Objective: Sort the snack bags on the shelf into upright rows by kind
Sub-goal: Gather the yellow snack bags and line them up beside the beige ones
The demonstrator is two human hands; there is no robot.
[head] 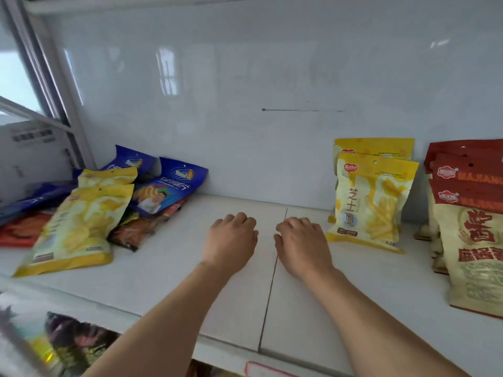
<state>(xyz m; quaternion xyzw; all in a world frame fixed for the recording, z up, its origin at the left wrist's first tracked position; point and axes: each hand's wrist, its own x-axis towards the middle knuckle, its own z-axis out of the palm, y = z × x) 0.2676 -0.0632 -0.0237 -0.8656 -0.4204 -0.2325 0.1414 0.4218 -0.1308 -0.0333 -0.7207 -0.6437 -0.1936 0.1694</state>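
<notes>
Neither grip holds anything: the left hand (pixel 231 238) and right hand (pixel 302 240) rest side by side at the centre of the frame, knuckles up and fingers loosely curled onto the bare white shelf (pixel 168 270), apart from every bag. A thin seam runs down the shelf board between the two hands. At centre right, two yellow snack bags (pixel 373 202) stand upright in a row, with red and tan bags (pixel 471 224) standing beside them at the right edge. At centre left, more yellow bags (pixel 81 221), blue bags (pixel 166 186) and darker packets lie in a jumbled heap. A glossy white back wall (pixel 272 91) fills the upper frame.
</notes>
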